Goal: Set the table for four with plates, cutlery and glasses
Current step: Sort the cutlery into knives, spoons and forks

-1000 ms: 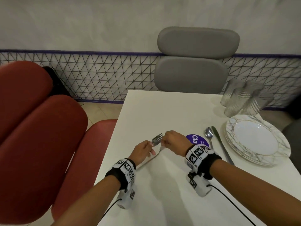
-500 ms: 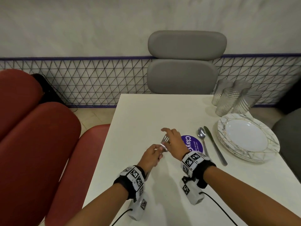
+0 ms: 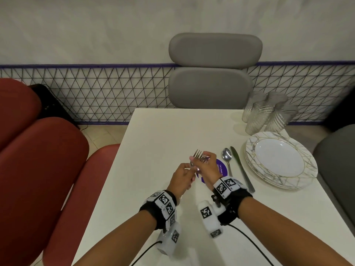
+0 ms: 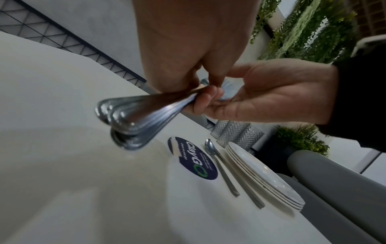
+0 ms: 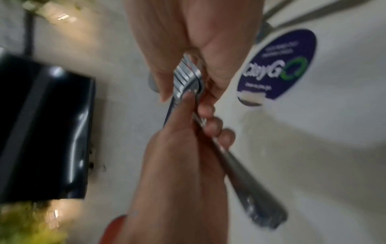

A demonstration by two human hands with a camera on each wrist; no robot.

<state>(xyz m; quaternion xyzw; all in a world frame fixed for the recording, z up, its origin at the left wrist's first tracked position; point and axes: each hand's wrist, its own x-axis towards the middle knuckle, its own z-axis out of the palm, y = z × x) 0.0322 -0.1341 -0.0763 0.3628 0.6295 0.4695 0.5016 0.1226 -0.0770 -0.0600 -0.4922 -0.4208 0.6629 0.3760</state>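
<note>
Steel forks (image 3: 198, 156), bunched together, are held above the white rectangular table (image 3: 153, 143) by both hands.
Left hand (image 3: 181, 176) curls round the bundled handles (image 4: 133, 118), while the right hand (image 3: 208, 167) pinches the tines, which point away from the person. Beside them on the table lie a round purple sticker (image 3: 222, 169), a steel spoon (image 3: 227, 157), a steel knife (image 3: 242, 169), stacked marble-patterned plates (image 3: 307, 169) and textured clear glasses (image 3: 269, 114).

Table (image 3: 163, 135) left bare; plates (image 3: 280, 160), glasses (image 3: 267, 114) seemingly block right.
</note>
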